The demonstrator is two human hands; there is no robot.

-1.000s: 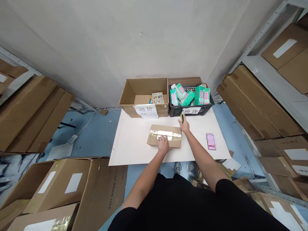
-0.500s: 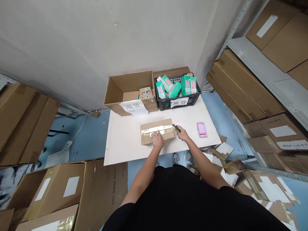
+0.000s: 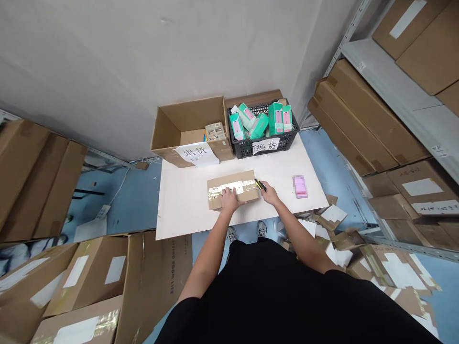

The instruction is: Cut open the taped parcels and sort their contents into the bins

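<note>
A small taped cardboard parcel [image 3: 236, 184] lies in the middle of a white table [image 3: 182, 205]. My left hand [image 3: 228, 199] rests flat on the parcel's near edge, fingers spread over the tape. My right hand [image 3: 269, 192] is closed around a yellow and black utility knife [image 3: 259, 184], whose tip touches the parcel's right end.
At the table's back stand an open cardboard box [image 3: 179, 129] with a paper label and a black crate [image 3: 272, 143] holding several green product boxes. A pink item [image 3: 300, 186] lies at the right. Cardboard scraps [image 3: 333, 229] litter the floor. Large cartons fill the shelves [image 3: 362, 129] and the floor at the left [image 3: 107, 277].
My right hand brought the knife down from near the crate to the parcel's right end. My left hand stayed on the parcel. The camera swung a little to the right.
</note>
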